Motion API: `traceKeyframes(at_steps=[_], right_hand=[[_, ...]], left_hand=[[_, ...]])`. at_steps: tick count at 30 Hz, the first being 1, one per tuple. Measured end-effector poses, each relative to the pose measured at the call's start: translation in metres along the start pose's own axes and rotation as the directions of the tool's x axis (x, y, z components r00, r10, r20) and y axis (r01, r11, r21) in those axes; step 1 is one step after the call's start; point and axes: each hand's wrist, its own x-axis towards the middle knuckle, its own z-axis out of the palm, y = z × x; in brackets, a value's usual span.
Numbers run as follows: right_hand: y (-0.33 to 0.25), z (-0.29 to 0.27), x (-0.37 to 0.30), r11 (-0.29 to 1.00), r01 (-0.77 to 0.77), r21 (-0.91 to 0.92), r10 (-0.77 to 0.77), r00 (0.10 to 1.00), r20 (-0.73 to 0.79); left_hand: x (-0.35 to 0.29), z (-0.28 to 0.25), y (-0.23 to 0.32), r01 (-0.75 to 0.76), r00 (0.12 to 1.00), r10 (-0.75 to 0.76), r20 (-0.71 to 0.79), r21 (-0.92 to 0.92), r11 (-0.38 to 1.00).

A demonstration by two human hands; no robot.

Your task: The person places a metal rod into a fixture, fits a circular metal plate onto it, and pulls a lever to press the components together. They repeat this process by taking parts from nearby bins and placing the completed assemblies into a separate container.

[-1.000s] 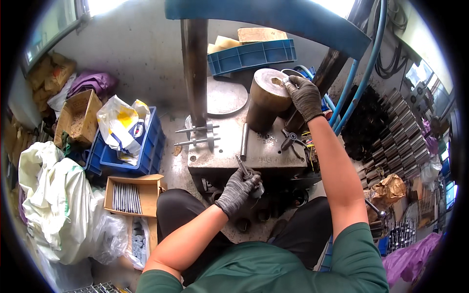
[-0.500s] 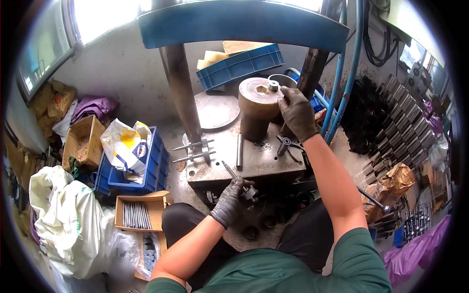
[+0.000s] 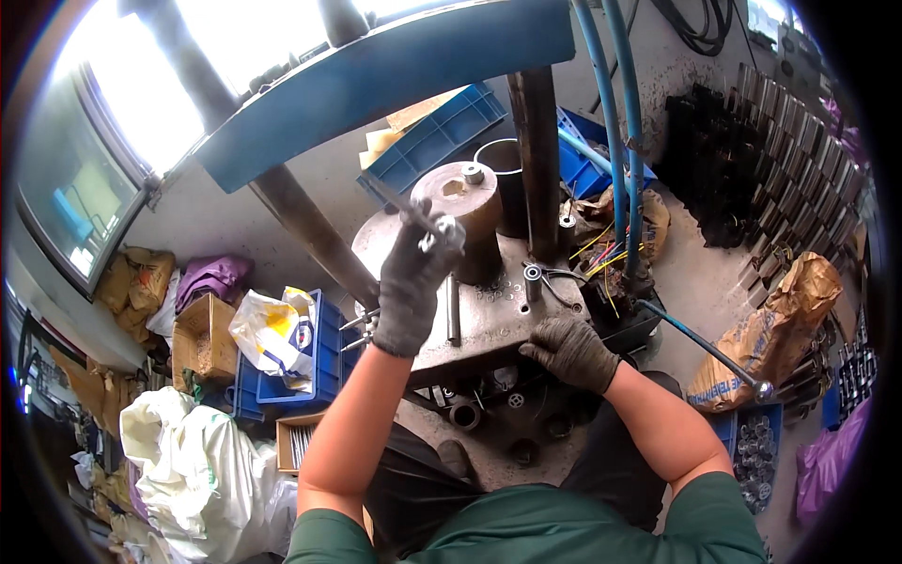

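My left hand, in a dark glove, is closed on a thin metal shaft with a toothed metal piece on it, blurred by motion. It is raised in front of the round steel block. A small metal ring sits on that block, beside a hole in its top. My gloved right hand lies on the near right edge of the steel plate, fingers loosely bent. Near it stands a short pin with a round head, beside curved plier-like handles. A metal rod lies on the plate.
A blue press frame on steel posts surrounds the plate. Blue crates, a cardboard box and a white sack stand left. Stacked metal tubes, a paper sack and a lever are right.
My left hand has risen with the shaft from the plate's near edge toward the steel block. My right hand has left the ring and come down to the plate's edge. The view has turned.
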Motion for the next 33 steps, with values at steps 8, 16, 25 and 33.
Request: traceKeyframes(at_steps=[8,16,25,33], right_hand=[[0.004,0.009,0.005,0.986,-0.035,0.162,0.025,0.998,0.063],[0.015,0.011,-0.008,0.999,-0.017,0.046,0.008,0.982,0.190],[-0.022,-0.026,-0.022,0.999,0.041,-0.016,-0.035,0.962,0.271],[-0.121,-0.159,-0.067,0.931,0.098,-0.351,-0.085,0.995,0.052]], left_hand=[[0.151,-0.001,-0.052,-0.056,0.996,0.061,-0.071,0.065,0.996],[0.150,0.019,-0.047,0.027,0.998,-0.020,-0.059,0.123,0.992],[0.146,0.026,-0.032,0.134,0.990,-0.127,-0.062,0.121,0.984],[0.153,0.025,-0.043,0.189,0.982,-0.182,-0.055,0.201,0.961]])
